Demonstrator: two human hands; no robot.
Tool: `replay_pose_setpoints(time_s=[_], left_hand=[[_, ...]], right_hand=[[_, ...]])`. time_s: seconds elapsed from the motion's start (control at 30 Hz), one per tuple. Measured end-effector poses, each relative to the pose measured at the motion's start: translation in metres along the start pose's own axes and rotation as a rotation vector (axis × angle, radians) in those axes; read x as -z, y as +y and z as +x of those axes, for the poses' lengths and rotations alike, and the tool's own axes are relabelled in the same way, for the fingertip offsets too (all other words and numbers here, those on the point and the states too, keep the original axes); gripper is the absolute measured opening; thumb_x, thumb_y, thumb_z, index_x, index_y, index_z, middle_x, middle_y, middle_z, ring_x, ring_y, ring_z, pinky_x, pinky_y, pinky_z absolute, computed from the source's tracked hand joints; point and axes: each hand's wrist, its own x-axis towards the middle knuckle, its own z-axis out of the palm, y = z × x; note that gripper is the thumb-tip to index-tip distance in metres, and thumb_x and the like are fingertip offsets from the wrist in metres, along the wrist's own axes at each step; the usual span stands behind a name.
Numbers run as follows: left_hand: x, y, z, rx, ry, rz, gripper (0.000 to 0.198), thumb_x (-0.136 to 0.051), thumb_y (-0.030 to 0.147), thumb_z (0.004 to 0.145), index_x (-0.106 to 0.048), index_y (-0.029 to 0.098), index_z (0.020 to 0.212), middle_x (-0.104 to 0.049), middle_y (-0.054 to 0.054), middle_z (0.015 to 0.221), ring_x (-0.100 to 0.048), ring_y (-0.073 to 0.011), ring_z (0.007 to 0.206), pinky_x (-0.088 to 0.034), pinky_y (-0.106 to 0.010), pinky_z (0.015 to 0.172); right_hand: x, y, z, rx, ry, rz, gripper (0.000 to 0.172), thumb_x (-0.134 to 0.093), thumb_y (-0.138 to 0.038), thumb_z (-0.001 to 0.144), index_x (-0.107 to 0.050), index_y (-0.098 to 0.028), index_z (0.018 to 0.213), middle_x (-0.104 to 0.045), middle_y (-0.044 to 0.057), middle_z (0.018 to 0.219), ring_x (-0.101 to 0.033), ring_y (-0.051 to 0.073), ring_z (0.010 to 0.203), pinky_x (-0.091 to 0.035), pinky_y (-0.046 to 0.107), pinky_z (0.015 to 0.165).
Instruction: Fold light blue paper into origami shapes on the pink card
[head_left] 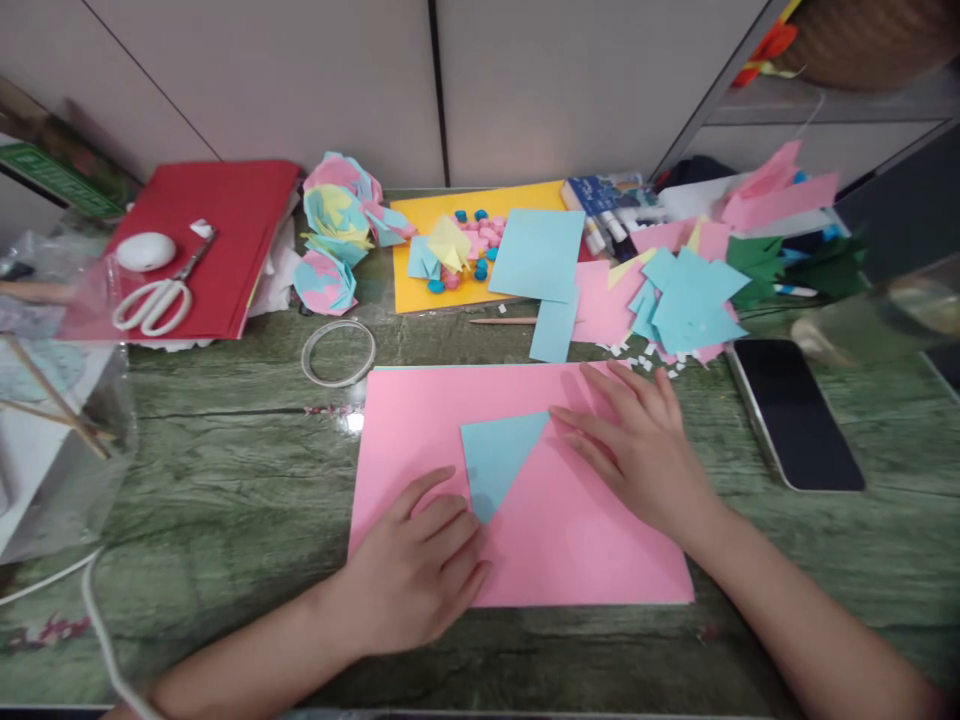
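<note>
A blue paper triangle (496, 458) lies folded on a large pink sheet (420, 420) at the middle of the green table. My left hand (420, 570) rests flat on the pink sheet, fingers stretched, its fingertips at the triangle's lower point. My right hand (637, 440) lies flat with fingers spread, its fingertips touching the triangle's upper right corner. Neither hand holds anything.
White scissors (154, 300) and a white oval object (145, 251) lie on red paper (240, 220) at the back left. A tape ring (338, 352), paper flowers (337, 235), a yellow sheet (420, 290) with beads, blue squares (537, 254), paper scraps (686, 295) and a phone (795, 412) surround the work area.
</note>
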Motion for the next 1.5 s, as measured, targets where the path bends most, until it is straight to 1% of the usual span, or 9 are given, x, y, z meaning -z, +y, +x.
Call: replay_pose_setpoints(time_s=[0.37, 0.57, 0.7, 0.87, 1.1, 1.2, 1.3, 1.37, 1.5], left_hand=[[-0.012, -0.008, 0.0, 0.148, -0.006, 0.043, 0.023, -0.052, 0.025, 0.082, -0.056, 0.014, 0.102, -0.058, -0.008, 0.11, -0.049, -0.0207, 0.108, -0.036, -0.044, 0.1], [-0.014, -0.017, -0.005, 0.048, 0.028, 0.192, 0.027, -0.042, 0.007, 0.084, -0.054, 0.012, 0.108, -0.059, -0.01, 0.11, -0.051, -0.0197, 0.108, -0.039, -0.042, 0.099], [-0.013, -0.022, -0.009, -0.007, 0.034, 0.212, 0.033, -0.037, 0.007, 0.087, -0.049, 0.01, 0.118, -0.06, -0.01, 0.112, -0.052, -0.0204, 0.109, -0.045, -0.035, 0.094], [-0.013, -0.026, -0.014, 0.123, 0.067, 0.076, 0.033, -0.036, 0.012, 0.089, -0.05, 0.021, 0.117, -0.06, -0.004, 0.113, -0.056, -0.0149, 0.103, -0.047, -0.028, 0.09], [-0.005, -0.02, -0.009, 0.097, 0.32, -0.285, 0.032, -0.044, 0.002, 0.083, -0.057, 0.02, 0.106, -0.064, -0.005, 0.102, -0.059, -0.0119, 0.096, -0.048, -0.024, 0.085], [0.01, -0.011, 0.004, 0.336, 0.364, -0.551, 0.023, -0.046, 0.007, 0.083, -0.061, 0.02, 0.095, -0.066, -0.004, 0.092, -0.061, -0.0123, 0.087, -0.05, -0.023, 0.074], [0.027, -0.001, 0.02, 0.574, 0.288, -0.764, 0.02, -0.055, 0.016, 0.079, -0.059, 0.019, 0.098, -0.065, -0.004, 0.092, -0.061, -0.0128, 0.079, -0.05, -0.023, 0.069], [0.033, 0.001, 0.03, 0.611, 0.177, -0.776, 0.028, -0.062, 0.021, 0.073, -0.059, 0.019, 0.101, -0.065, -0.001, 0.079, -0.06, -0.0129, 0.072, -0.048, -0.023, 0.067], [0.025, -0.01, 0.044, 0.582, 0.023, -0.836, 0.013, -0.061, 0.027, 0.073, -0.067, 0.015, 0.072, -0.065, -0.002, 0.069, -0.058, -0.0138, 0.067, -0.044, -0.023, 0.063]], right_hand=[[-0.002, -0.005, 0.002, 0.071, 0.046, 0.192, 0.013, -0.05, -0.03, 0.083, -0.058, -0.02, 0.079, -0.06, 0.005, 0.104, -0.05, 0.021, 0.102, -0.026, 0.05, 0.102], [0.002, -0.019, 0.0, 0.25, -0.048, 0.315, 0.024, -0.052, -0.03, 0.082, -0.057, -0.02, 0.103, -0.058, 0.008, 0.109, -0.049, 0.02, 0.104, -0.034, 0.045, 0.097], [-0.006, -0.026, -0.003, 0.351, -0.036, 0.282, 0.022, -0.052, -0.027, 0.083, -0.059, -0.023, 0.103, -0.061, 0.005, 0.104, -0.05, 0.018, 0.101, -0.032, 0.044, 0.098], [-0.014, -0.028, -0.005, 0.373, 0.045, 0.229, 0.022, -0.048, -0.013, 0.085, -0.06, -0.024, 0.099, -0.065, 0.0, 0.097, -0.052, 0.015, 0.095, -0.027, 0.043, 0.101], [0.003, -0.04, -0.004, 0.325, 0.148, 0.352, 0.013, -0.052, -0.017, 0.083, -0.061, -0.023, 0.091, -0.066, 0.0, 0.084, -0.052, 0.015, 0.086, -0.031, 0.04, 0.094], [0.021, -0.044, -0.003, 0.237, 0.066, 0.484, 0.009, -0.052, -0.021, 0.083, -0.06, -0.021, 0.086, -0.064, 0.001, 0.078, -0.051, 0.015, 0.079, -0.037, 0.036, 0.084], [0.04, -0.047, 0.001, 0.075, -0.154, 0.662, 0.01, -0.051, -0.025, 0.083, -0.06, -0.02, 0.08, -0.061, 0.001, 0.074, -0.052, 0.013, 0.071, -0.04, 0.028, 0.067], [0.048, -0.049, 0.005, 0.007, -0.288, 0.773, 0.012, -0.05, -0.026, 0.082, -0.06, -0.02, 0.077, -0.06, 0.0, 0.072, -0.052, 0.012, 0.067, -0.039, 0.025, 0.061], [0.046, -0.051, 0.014, -0.022, -0.358, 0.876, 0.014, -0.05, -0.027, 0.08, -0.059, -0.019, 0.072, -0.056, -0.002, 0.066, -0.048, 0.011, 0.062, -0.036, 0.023, 0.057]])
